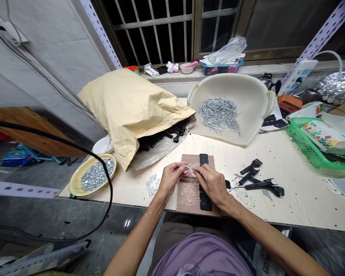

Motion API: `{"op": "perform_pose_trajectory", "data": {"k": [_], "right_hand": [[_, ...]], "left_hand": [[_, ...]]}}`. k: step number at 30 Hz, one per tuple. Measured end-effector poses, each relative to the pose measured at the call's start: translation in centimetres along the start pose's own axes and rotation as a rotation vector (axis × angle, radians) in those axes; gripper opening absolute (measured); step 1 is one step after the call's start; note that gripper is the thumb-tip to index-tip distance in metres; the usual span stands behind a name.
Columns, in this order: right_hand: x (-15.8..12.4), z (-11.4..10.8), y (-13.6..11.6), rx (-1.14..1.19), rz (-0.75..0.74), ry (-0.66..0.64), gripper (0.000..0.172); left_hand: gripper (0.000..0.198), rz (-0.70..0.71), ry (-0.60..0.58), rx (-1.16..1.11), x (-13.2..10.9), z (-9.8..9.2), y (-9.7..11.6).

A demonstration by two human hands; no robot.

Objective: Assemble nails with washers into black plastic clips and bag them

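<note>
My left hand (170,178) and my right hand (214,184) meet above a brown board (186,197). Between their pinched fingertips is a thin metal pin (190,168), one end at each hand. A column of black rounded pads (206,203) lies on the board, partly covered by my right hand. Several black plastic parts with metal rods (251,177) are heaped to the right of that hand. Small shiny metal pieces (153,184) are spread on the table left of the board, near my left wrist.
A whitish basin (247,88) contains a pile of metal pins (220,113). Beside it, a beige sack (132,103) spills black plastic parts (176,132). The yellow dish (73,184) of tiny metal pieces stands at the table's left edge, a green basket (304,147) at the right. A black cable (110,191) loops at left.
</note>
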State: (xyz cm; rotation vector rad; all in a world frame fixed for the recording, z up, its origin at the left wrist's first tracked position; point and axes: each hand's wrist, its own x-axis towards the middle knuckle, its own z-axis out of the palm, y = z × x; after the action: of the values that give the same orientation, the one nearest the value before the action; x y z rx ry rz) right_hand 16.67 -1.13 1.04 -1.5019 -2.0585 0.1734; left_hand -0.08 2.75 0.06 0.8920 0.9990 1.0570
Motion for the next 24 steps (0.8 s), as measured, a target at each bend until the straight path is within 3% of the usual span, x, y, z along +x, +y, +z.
{"op": "perform_pose_trajectory", "data": {"k": [12,18,24], "right_hand": [[0.0,-0.4,0.1,-0.065,0.013,0.036,0.021],[-0.3,0.1,0.6,0.025,0.078,-0.004,0.023],[-0.4,0.1,1.3,-0.011,0.046,-0.017,0.022]], "left_hand": [[0.032,-0.035,0.004,0.057,-0.1,0.7,-0.2],[0.031,-0.014,0.014,0.104,0.1,0.9,-0.4],[0.031,-0.019,0.008,0.101,0.1,1.2,-0.5]]}}
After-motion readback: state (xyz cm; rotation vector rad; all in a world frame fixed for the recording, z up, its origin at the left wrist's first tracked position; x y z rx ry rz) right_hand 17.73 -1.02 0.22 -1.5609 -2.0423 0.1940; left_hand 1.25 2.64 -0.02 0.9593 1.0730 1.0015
